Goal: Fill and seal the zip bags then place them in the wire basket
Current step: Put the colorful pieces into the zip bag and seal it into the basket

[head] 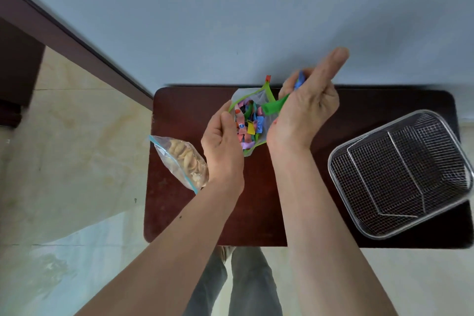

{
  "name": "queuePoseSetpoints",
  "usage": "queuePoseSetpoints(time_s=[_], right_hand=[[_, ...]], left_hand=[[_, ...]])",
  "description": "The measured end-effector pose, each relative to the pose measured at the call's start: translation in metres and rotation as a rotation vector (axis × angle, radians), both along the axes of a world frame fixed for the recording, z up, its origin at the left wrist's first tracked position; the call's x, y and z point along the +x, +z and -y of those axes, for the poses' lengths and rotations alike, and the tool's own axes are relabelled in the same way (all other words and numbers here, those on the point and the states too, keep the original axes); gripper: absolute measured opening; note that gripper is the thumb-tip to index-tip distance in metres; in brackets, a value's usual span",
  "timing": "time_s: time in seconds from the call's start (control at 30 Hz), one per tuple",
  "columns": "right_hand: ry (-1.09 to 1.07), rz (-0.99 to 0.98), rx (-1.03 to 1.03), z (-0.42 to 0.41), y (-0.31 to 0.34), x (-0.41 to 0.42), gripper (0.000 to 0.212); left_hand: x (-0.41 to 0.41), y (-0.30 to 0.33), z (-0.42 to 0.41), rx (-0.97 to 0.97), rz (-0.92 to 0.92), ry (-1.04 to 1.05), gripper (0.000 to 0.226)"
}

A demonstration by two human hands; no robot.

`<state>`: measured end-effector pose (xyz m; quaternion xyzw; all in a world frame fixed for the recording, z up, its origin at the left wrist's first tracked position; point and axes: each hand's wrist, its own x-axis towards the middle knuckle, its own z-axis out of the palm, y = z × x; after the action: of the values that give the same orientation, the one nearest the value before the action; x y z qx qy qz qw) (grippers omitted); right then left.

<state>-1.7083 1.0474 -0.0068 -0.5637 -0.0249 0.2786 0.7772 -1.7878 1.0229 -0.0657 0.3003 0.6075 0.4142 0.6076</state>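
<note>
Far left on dark table [179, 213]: blue-zip bag [179, 161] lying flat, pale snack pieces inside, overhanging table edge. My left hand [221, 146] pinches near rim of green-zip bag [250, 120], holding mouth open — full of small colourful wrapped candies. My right hand [305, 108] curled at far rim, fingers closed on blue wrapped piece [298, 82] above opening. Far right: wire basket [400, 174], nothing in it, hanging partly off table corner.

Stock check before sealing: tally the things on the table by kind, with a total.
Zip bags: 2, the green-edged bag of wrapped sweets held open by the hands, and the blue-edged bag of biscuits lying at the table's left edge.
Wire basket: 1, nothing in it.
Total: 3.
</note>
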Motion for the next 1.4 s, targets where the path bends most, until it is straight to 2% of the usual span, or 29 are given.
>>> queuePoseSetpoints(time_s=[0.17,0.3,0.53,0.87,1.0,1.07,1.13,1.23,1.4], right_hand=[[0.082,0.095,-0.032,0.004,-0.007,-0.008,0.063],[0.071,0.053,-0.077,0.008,-0.013,-0.009,0.061],[0.1,0.106,-0.112,0.008,-0.022,-0.007,0.059],[0.189,0.111,-0.467,0.011,-0.038,-0.001,0.019],[0.308,0.198,-0.669,0.001,-0.044,-0.003,0.04],[0.337,0.24,-0.713,-0.005,-0.043,-0.001,0.044],[0.351,0.286,-0.762,-0.012,-0.041,0.0,0.044],[0.351,0.335,-0.808,-0.022,-0.041,0.001,0.043],[0.372,0.378,-0.833,-0.023,-0.043,0.008,0.023]], left_hand=[[0.001,0.005,0.004,-0.02,-0.009,-0.011,0.031],[-0.003,0.004,0.001,-0.025,-0.046,-0.021,0.032],[-0.005,0.006,-0.002,-0.049,-0.067,-0.05,0.029],[-0.015,0.013,-0.019,-0.081,-0.166,-0.187,0.036],[-0.017,0.021,-0.037,-0.087,-0.272,-0.258,0.031],[-0.016,0.026,-0.049,-0.061,-0.303,-0.291,0.029],[-0.014,0.028,-0.062,-0.035,-0.275,-0.3,0.022],[-0.008,0.024,-0.082,0.001,-0.219,-0.356,0.024],[-0.003,0.005,-0.103,0.014,-0.113,-0.519,0.027]])
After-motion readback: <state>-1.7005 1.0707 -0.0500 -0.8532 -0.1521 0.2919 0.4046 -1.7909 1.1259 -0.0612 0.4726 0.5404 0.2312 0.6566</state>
